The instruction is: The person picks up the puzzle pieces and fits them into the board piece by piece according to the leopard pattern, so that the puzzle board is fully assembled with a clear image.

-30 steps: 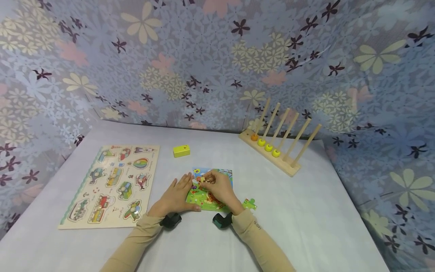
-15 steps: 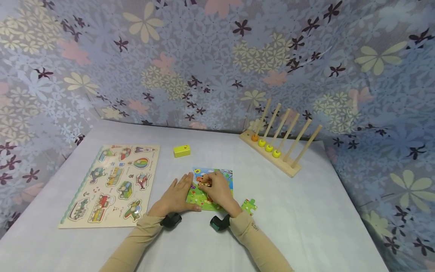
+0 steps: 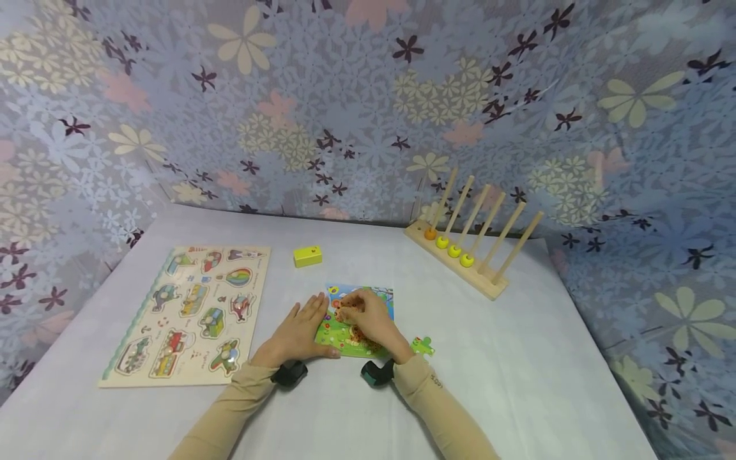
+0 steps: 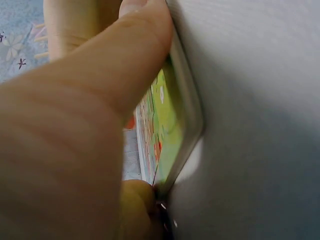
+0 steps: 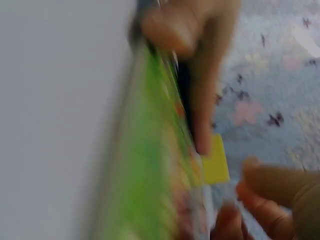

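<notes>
A jigsaw puzzle [image 3: 330,342] with a spotted animal on green grass lies flat in front of the person. The left hand [image 3: 300,329] lies at its left edge with straight fingers, thumb along the near edge; the left wrist view shows the puzzle's rim [image 4: 192,120] close to that thumb. Over the puzzle's upper middle, the right hand [image 3: 370,316] has bent fingers and appears to pinch a spotted puzzle piece [image 3: 348,305], mostly covered by the fingers. Blur hides the contact in the right wrist view. One loose green puzzle piece [image 3: 423,345] lies to the right.
A wooden vehicle board [image 3: 184,319] lies at the left. Behind the puzzle stands a small yellow block [image 3: 307,257]. A wooden peg rack [image 3: 483,281] with orange and yellow beads stands at the back right, near a floral cloth [image 3: 368,128].
The right hand dips slightly left and toward the person, then returns, with its fingers staying over the puzzle's upper middle. The left hand stays in place.
</notes>
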Tool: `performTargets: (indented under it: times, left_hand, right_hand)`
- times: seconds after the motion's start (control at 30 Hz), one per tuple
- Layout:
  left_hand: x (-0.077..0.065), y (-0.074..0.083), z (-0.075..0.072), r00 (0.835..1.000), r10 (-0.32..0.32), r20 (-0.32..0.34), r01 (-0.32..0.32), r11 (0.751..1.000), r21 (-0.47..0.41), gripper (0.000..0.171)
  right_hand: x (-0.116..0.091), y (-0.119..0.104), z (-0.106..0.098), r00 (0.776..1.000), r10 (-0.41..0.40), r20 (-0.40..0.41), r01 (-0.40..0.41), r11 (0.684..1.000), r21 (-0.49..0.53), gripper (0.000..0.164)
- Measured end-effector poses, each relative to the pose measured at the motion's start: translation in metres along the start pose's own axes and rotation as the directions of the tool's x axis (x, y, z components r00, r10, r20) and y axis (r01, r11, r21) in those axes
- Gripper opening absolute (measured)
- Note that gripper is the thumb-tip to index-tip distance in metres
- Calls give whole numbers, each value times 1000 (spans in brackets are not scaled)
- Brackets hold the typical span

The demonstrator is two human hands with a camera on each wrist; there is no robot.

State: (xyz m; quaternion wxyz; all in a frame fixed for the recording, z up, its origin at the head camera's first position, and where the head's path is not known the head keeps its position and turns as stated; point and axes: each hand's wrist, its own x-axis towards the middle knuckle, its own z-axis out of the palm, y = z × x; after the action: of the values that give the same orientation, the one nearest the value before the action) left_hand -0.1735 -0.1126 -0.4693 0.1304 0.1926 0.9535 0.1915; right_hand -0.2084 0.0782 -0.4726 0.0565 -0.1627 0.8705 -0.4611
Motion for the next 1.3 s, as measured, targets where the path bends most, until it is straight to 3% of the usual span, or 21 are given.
performTargets:
  times: [0.1, 0.2, 0.4, 0.53, 0.73, 0.87, 0.93, 1.0, 1.1, 1.3]
  left_hand:
    - [0, 0, 2, 1000, -2, 0, 2, 1000, 6, 111]
    - [0, 0, 2, 1000, 2, -1, -2, 1000, 7, 112]
    - [0, -3, 0, 1000, 3, -2, -3, 1000, 3, 112]
    - [-2, -4, -1, 1000, -1, 5, 1, 1000, 4, 112]
    - [-2, -2, -1, 1000, 8, -1, -8, 1000, -6, 111]
    - [-1, 0, 0, 1000, 14, 2, -14, 1000, -12, 111]
    - [-1, 0, 0, 1000, 12, 2, -12, 1000, -10, 111]
    - [-1, 1, 0, 1000, 12, -1, -12, 1000, -8, 111]
    - [-1, 1, -1, 1000, 11, -2, -11, 1000, -7, 111]
    - [-1, 1, -2, 1000, 7, 0, -7, 1000, -2, 111]
  right_hand:
    - [-1, 3, -16, 999, 50, 18, -52, 989, 141, 23]
    - [-5, 6, -35, 997, 79, -21, -74, 981, 180, 25]
    - [-20, 29, -75, 993, 104, -54, -97, 989, 113, 28]
    - [-40, 49, -95, 990, 138, -27, -135, 987, 87, 30]
    - [-74, 72, -113, 987, 119, 109, -126, 990, 63, 48]
    - [-87, 77, -118, 972, 26, 233, -27, 1000, 0, 75]
    - [-89, 78, -118, 957, -27, 289, 31, 999, -12, 80]
    - [-89, 77, -117, 942, -68, 329, 73, 997, -2, 77]
    - [-88, 74, -116, 937, -85, 340, 97, 995, -17, 66]
    - [-88, 69, -115, 962, 27, 273, -4, 996, -85, 42]
